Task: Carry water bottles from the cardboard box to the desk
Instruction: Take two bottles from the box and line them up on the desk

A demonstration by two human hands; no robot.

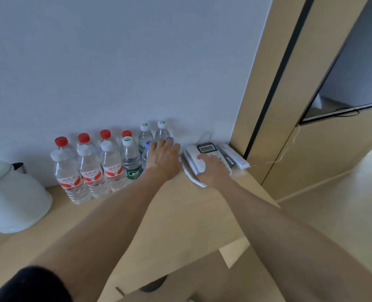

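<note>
Several water bottles stand in two rows on the wooden desk [180, 214] against the white wall. The red-capped bottles [83, 138] are behind and the white-capped, red-labelled bottles [89, 171] in front, with a green-labelled bottle [131, 162] beside them. My left hand [164, 159] lies against two purple-capped bottles [169, 139] at the right end of the rows. Its fingers stretch forward between their caps and hide most of both bottles. My right hand [212, 168] rests flat on the white desk phone [192, 156]. No cardboard box is in view.
A white electric kettle [13, 197] stands at the desk's left end. A remote control [235, 156] lies to the right of the phone, near the desk's right edge. A wall-mounted TV [355, 73] hangs on the wooden panel at the right, with cables trailing below it.
</note>
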